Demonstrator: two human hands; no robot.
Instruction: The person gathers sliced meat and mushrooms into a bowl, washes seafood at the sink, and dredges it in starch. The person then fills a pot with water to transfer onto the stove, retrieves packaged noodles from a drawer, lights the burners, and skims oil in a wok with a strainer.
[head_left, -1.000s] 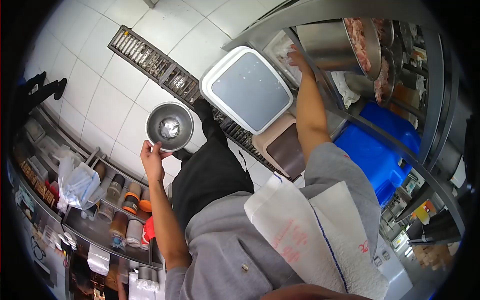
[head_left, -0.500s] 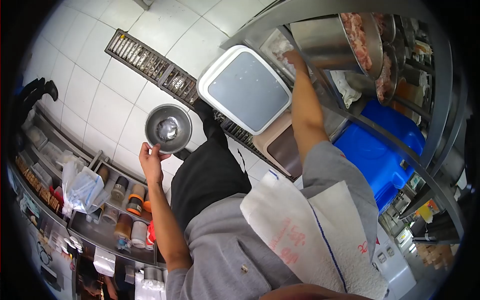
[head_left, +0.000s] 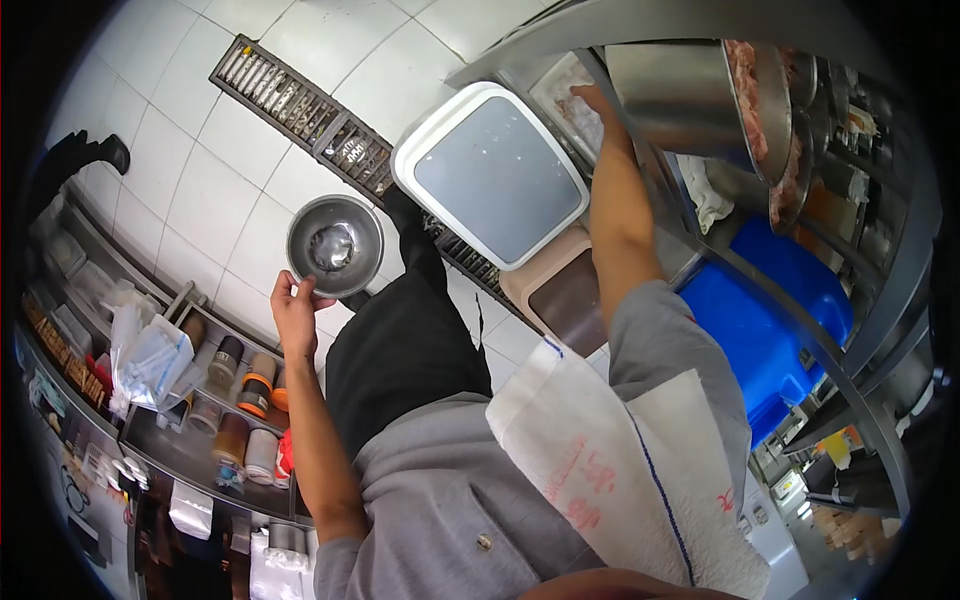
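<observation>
My left hand [head_left: 297, 305] is closed on the near rim of a round metal bowl [head_left: 360, 238], thumb and fingers pinching its edge. The bowl's inside is shiny, and it hangs over the tiled floor. My right arm stretches out to a clear container [head_left: 552, 88] with whitish contents beside the metal rack. My right hand [head_left: 598, 105] is over this container's side, one finger pointing left; its other fingers are mostly hidden. A large white bin with a grey lid [head_left: 500, 175] stands just left of my right forearm.
Steel containers of raw meat [head_left: 745, 100] are on the rack at the right, above a blue tub [head_left: 765, 320]. A brown-lidded bin [head_left: 575, 295] stands near my legs. Jars [head_left: 230, 440] and plastic bags [head_left: 150, 355] fill the left shelf. A floor drain [head_left: 310, 115] crosses the tiles. Another person's dark shoe shows far left.
My right hand has shifted at the clear container, and its fingers, spread earlier, are now less visible. The bowl stays in my left hand, nearly in place. The whole view has shifted slightly.
</observation>
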